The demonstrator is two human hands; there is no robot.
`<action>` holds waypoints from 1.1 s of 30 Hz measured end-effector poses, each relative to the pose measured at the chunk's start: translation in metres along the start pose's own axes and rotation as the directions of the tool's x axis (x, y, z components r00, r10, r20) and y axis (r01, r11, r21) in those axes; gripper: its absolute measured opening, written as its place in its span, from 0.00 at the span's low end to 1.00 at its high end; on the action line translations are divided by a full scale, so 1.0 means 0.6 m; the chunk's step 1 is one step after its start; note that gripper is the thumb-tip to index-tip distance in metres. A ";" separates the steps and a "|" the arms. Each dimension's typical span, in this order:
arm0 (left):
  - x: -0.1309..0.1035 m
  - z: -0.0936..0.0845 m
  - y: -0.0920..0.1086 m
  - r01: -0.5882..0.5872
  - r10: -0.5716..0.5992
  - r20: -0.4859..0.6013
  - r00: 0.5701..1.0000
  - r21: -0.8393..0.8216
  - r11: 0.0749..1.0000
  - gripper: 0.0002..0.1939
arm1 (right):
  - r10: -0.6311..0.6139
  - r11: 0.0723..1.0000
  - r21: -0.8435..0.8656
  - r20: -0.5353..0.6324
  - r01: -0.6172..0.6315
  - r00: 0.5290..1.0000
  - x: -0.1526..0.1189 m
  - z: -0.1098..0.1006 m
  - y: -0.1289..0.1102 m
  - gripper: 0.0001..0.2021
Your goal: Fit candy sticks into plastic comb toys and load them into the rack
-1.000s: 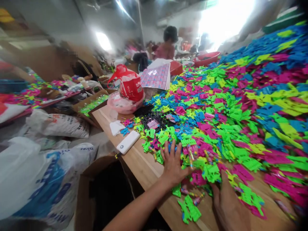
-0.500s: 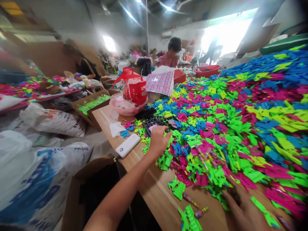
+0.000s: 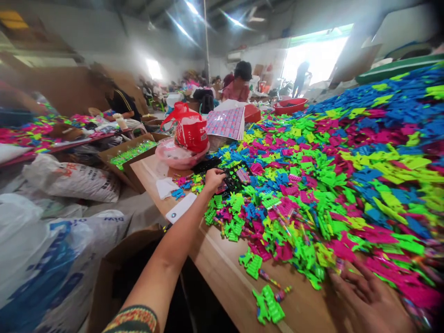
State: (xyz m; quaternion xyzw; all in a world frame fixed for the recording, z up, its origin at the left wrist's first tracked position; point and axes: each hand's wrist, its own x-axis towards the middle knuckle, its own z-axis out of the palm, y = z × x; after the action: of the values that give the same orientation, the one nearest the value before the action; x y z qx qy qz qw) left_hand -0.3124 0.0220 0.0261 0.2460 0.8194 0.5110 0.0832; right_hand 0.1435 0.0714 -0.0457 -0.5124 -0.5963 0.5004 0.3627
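Note:
My left hand (image 3: 214, 179) reaches to the black plastic parts (image 3: 236, 178) near the far left of the table, its fingers pinched together; what they hold, if anything, is hidden. At the lower right, my right hand (image 3: 371, 296) lies beside the heap of coloured plastic pieces (image 3: 312, 185). Its fingers are apart, close to a small striped tube (image 3: 339, 266) at the heap's edge. Two green pieces with beaded sticks lie on the wooden table, one (image 3: 268, 305) nearer the front edge and the other (image 3: 251, 262) just beyond.
A white power bank (image 3: 181, 208) and a tissue (image 3: 165, 188) lie by the left edge. Behind them a red bag (image 3: 190, 134) sits in a pink basin (image 3: 169, 159). An open carton (image 3: 118, 259) and white sacks (image 3: 72, 178) stand left. Other people sit farther back.
My left hand has moved forward and left onto the black parts, and its spread fingers have closed. My right hand has shifted slightly right, and the view has moved a little.

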 end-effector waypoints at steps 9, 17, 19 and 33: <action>-0.125 -0.155 -0.001 -0.213 0.135 -0.274 0.952 -0.276 0.937 0.12 | 0.127 0.990 0.030 0.233 -0.137 0.964 -0.125 0.044 -0.046 0.38; -0.368 -0.290 -0.085 -0.126 0.109 -0.075 0.991 -0.283 0.951 0.15 | 0.027 0.981 0.115 0.712 -0.154 0.702 -0.209 0.114 -0.006 0.17; -0.429 -0.287 -0.101 -0.199 0.223 0.095 0.970 -0.214 0.956 0.08 | 0.025 0.968 0.172 0.661 -0.184 0.750 -0.190 0.130 -0.002 0.17; -0.579 -0.120 -0.177 -0.734 0.654 0.525 0.545 -0.077 0.674 0.20 | -0.153 0.988 0.071 0.523 0.136 0.839 -0.184 0.068 -0.026 0.10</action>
State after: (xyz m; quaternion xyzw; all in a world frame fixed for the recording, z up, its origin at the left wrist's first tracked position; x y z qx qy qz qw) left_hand -0.0736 -0.2426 -0.0736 0.6820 0.6368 0.3530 0.0691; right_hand 0.1244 -0.0447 -0.0311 -0.3038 -0.7019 0.6018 0.2301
